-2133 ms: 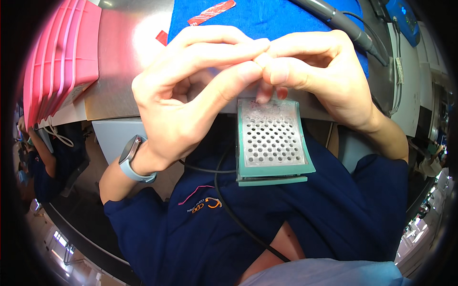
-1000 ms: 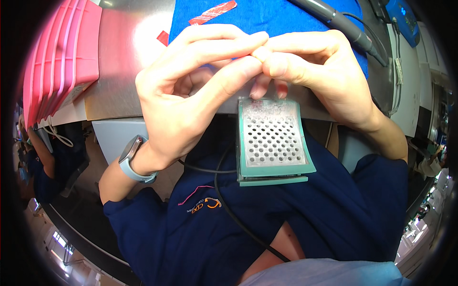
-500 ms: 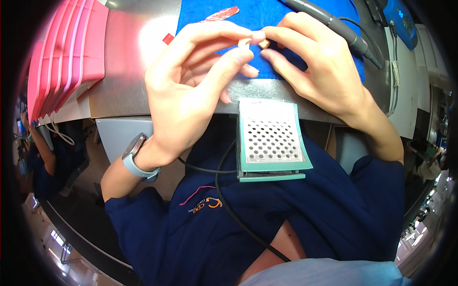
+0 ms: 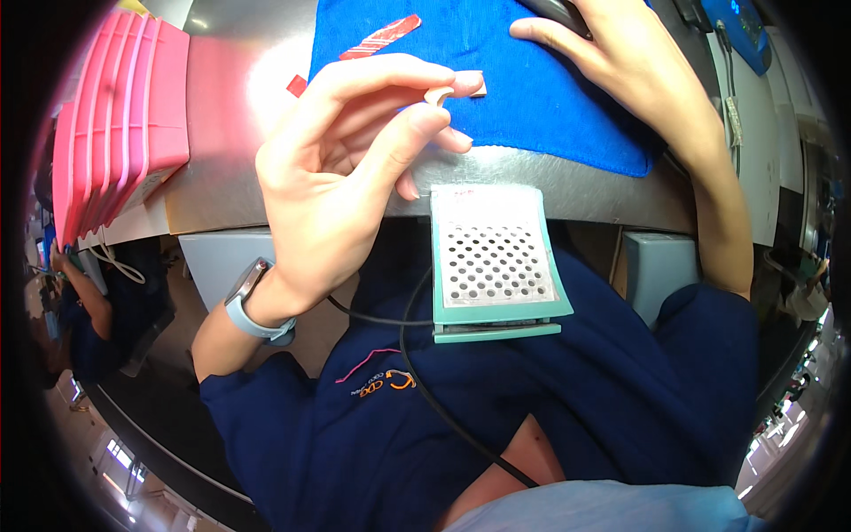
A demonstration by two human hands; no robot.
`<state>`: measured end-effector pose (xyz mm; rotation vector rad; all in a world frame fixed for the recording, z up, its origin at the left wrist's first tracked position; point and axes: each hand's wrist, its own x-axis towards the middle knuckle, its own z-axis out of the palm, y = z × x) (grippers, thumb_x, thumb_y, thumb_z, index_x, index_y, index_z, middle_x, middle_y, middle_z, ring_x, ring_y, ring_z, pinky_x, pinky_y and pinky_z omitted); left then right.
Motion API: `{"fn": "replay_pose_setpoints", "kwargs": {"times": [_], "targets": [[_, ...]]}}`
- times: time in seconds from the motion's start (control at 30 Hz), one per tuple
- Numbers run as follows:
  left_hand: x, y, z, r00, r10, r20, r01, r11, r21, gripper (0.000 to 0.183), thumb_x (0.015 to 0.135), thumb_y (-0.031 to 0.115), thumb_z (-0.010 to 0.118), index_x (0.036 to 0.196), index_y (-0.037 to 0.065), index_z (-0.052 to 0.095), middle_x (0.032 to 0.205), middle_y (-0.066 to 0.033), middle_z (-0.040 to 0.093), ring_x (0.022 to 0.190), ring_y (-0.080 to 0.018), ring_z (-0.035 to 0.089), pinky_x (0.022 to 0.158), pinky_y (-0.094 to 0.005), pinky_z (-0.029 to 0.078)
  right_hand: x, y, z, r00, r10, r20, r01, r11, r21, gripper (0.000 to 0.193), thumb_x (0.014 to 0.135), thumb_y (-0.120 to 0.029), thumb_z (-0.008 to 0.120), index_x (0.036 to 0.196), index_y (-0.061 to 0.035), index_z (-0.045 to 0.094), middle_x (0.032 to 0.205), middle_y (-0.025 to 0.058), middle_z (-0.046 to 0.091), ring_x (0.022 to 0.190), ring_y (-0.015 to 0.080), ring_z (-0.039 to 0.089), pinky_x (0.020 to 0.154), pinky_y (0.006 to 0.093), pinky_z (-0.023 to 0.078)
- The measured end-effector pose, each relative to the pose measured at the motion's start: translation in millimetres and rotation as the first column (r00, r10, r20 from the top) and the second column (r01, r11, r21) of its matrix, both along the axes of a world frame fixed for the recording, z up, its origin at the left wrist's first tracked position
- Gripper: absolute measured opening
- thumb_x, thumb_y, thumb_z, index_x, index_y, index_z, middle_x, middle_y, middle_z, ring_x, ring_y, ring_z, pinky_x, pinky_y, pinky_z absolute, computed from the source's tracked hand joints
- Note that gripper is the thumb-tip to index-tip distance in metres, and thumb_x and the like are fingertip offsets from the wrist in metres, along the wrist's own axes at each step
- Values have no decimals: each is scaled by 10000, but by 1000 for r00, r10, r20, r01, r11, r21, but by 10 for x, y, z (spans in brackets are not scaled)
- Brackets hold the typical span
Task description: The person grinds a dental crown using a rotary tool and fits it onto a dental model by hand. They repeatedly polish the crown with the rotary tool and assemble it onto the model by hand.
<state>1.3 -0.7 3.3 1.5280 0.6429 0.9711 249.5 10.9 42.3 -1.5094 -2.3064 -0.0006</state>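
My left hand [image 4: 337,168] is closed in a pinch, with a small curved cream-coloured piece [image 4: 436,95] between thumb and forefinger. Just past its fingertips, a second small pale piece [image 4: 480,87] shows over the blue cloth [image 4: 541,106], partly hidden by a finger. At the upper right my right hand [image 4: 616,53] is over a dark pen-like handpiece [image 4: 560,12]. Its thumb stretches out to the left, apart from the handpiece. The upper edge of the picture cuts off its other fingers.
A green-framed box with a perforated metal plate [image 4: 496,262] sits at the table's near edge. Pink ribbed bins [image 4: 120,124] stand on the left. Red-and-white strips [image 4: 381,37] lie by the cloth. A blue device [image 4: 740,34] is at the far right, with a cable.
My right hand has left the small pale piece near my left fingers and moved up and away to the handpiece. The left hand keeps its pinch; the view has shifted slightly.
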Motion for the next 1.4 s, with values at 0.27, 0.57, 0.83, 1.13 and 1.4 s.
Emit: {"fn": "replay_pose_setpoints", "kwargs": {"times": [0.27, 0.57, 0.83, 1.13, 1.4], "targets": [[-27, 2, 14, 999, 1, -39, -1, 1000, -8, 195, 945, 35, 573, 1132, -10, 546, 1112, -195, 657, 822, -198, 695, 532, -215, 486, -75, -107, 198, 952, -129, -277, 78, 979, -190, 245, 867, -147, 627, 1041, 4, 545, 712, 174, 567, 621, 322, 561, 611, 381, 449], [0, -27, 42, 996, 54, -64, -55, 998, -18, 177, 930, 19, 592, 1101, -11, 557, 1084, -193, 674, 852, -201, 700, 549, -214, 493, -170, -156, 40, 925, 374, -71, -348, 907, 238, 226, 781, -86, 696, 958, 22, 605, 769, 103, 599, 598, 233, 594, 522, 305, 471], [-3, -12, -29, 999, 27, -17, -27, 999, 32, 212, 881, -30, 641, 1080, -17, 570, 1029, -167, 693, 861, -156, 687, 555, -204, 494, -277, -256, 32, 946, 320, -58, -306, 936, 173, 359, 660, -151, 807, 918, -3, 605, 723, 96, 586, 581, 243, 581, 505, 311, 453], [-16, 22, -67, 1000, -22, -10, 23, 994, 103, 179, 879, -40, 641, 1045, -23, 577, 1006, -192, 693, 809, -170, 694, 586, -210, 504, -237, -198, -11, 932, 356, 70, -356, 859, 368, 284, 761, -342, 736, 813, -93, 608, 587, 1, 486, 444, 129, 508, 399, 265, 405], [-25, -4, -47, 999, -14, -41, 16, 998, 56, 149, 892, -11, 639, 1029, -22, 580, 996, -200, 695, 725, -168, 684, 565, -191, 480, -295, -280, -13, 951, 309, -28, -302, 943, 142, 355, 670, -181, 809, 922, -13, 624, 660, 76, 579, 509, 213, 560, 442, 304, 418]]}}
